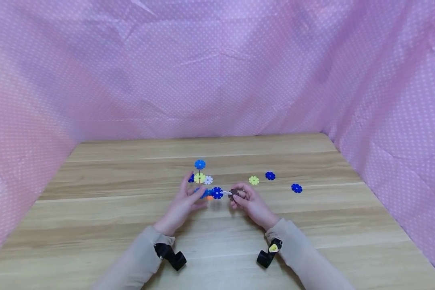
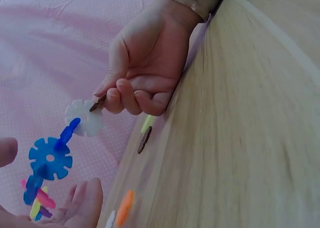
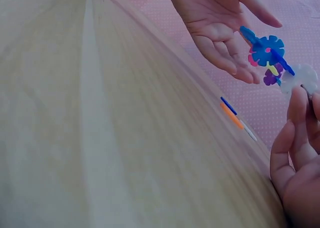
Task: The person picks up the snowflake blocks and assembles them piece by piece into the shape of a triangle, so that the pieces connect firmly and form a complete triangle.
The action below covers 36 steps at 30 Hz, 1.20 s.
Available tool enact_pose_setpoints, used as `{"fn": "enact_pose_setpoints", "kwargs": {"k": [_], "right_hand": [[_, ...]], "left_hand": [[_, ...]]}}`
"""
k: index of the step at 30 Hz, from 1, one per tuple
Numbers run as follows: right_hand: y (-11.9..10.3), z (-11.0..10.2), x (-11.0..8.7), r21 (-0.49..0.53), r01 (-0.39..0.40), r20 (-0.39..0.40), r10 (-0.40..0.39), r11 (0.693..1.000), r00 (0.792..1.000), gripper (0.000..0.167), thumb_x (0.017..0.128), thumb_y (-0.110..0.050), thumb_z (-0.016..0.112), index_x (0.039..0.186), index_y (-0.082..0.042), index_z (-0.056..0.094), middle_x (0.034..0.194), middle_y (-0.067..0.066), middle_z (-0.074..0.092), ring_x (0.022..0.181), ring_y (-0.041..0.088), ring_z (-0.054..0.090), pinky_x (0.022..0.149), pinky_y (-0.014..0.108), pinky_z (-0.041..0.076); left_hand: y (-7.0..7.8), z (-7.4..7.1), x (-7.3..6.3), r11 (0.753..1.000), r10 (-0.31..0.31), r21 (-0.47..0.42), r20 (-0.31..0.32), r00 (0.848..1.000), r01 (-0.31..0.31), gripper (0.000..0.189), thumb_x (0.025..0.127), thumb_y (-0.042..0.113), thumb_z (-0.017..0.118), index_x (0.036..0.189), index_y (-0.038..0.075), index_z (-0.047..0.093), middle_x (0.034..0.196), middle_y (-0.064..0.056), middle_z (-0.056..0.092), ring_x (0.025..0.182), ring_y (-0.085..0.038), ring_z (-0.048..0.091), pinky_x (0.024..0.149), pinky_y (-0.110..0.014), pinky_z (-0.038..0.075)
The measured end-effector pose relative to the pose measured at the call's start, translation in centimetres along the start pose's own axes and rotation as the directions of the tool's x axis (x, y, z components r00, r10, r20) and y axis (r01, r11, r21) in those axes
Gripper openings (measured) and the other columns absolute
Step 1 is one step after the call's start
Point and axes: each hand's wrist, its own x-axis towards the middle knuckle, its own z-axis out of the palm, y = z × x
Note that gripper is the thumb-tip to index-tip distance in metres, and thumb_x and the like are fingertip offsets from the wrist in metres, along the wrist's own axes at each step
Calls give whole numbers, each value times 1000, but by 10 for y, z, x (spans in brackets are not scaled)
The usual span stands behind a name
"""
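My right hand [image 1: 251, 203] pinches a brown notched disc [image 1: 233, 195] between thumb and fingers. That disc is slotted into a white snowflake disc [image 2: 82, 118], which joins a dark blue disc [image 1: 217, 193] and a lighter blue disc [image 2: 50, 158] in a linked chain. Pink, yellow and purple [image 3: 272, 77] pieces belong to the chain's far end. My left hand [image 1: 181, 203] is spread around that end, thumb and fingers apart, with no clear grip on it. Above the hand in the head view, a yellow disc [image 1: 199, 178] and a blue disc [image 1: 199, 164] line up with a thin dark piece between them.
Loose discs lie on the wooden table [image 1: 217, 249]: a yellow one [image 1: 253, 180] and dark blue ones [image 1: 270, 175] to the right, plus an orange one [image 2: 125, 208] by the left hand. Pink dotted cloth [image 1: 217, 80] encloses the back and sides.
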Motion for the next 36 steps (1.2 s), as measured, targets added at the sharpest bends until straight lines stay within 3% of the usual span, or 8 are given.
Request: {"fn": "enact_pose_setpoints", "kwargs": {"k": [5,9,14,20,22,27,30,36], "right_hand": [[1,2,1,-52,25,46,-23,998,999,36,93,2,49,126,9,38,94,5,64,79,7,61,75,20,54],[-2,4,1,-116,27,79,-18,993,997,36,93,1,51,125,11,40,96,16,65,80,8,62,75,22,55],[-4,5,-3,-183,0,114,21,983,993,36,93,-1,51,126,9,41,100,25,65,82,11,64,77,26,56],[-20,-11,-12,-271,30,182,21,962,983,47,98,-18,49,137,2,34,113,30,58,98,31,63,89,38,52],[-28,-23,-14,-304,31,145,14,952,989,49,98,-20,48,139,2,31,115,30,57,100,33,62,91,39,51],[-49,-59,-18,-387,26,-42,-46,922,998,46,97,-12,48,135,10,34,114,30,58,95,19,63,91,37,51],[-56,-81,-21,-479,10,-140,-87,878,986,42,96,-9,51,130,12,40,112,28,59,94,15,63,89,34,51],[-63,-126,-26,-731,-99,-235,-114,675,965,41,94,-13,58,124,12,48,114,29,60,103,37,59,87,41,50]], "left_hand": [[-1,5,2,1000,13,-15,-34,999,-13,75,97,15,54,152,23,3,118,-20,54,96,-21,65,94,-45,50],[-1,6,2,999,29,-26,-73,997,-31,73,96,9,53,152,21,8,108,-17,58,88,-14,66,93,-43,51],[-2,7,-1,998,42,-42,-97,994,-47,72,95,3,53,151,19,12,107,-18,58,87,-13,65,92,-41,52],[0,7,-5,991,83,-102,-90,992,-92,70,95,-1,50,150,22,14,115,-16,54,95,-12,63,97,-44,48],[2,7,-7,988,101,-110,-88,991,-110,69,95,-1,49,150,22,15,111,-11,53,96,-11,62,96,-42,49],[4,6,-10,981,124,-140,-101,987,-138,67,95,-2,48,149,21,16,110,-10,52,96,-10,60,90,-32,53],[5,5,-12,979,120,-151,-111,986,-136,67,95,-3,47,150,21,15,114,-13,50,97,-10,60,89,-30,53],[5,2,-15,975,124,-167,-126,984,-145,66,95,-5,45,149,21,16,107,-7,53,95,-10,61,88,-30,53]]}}
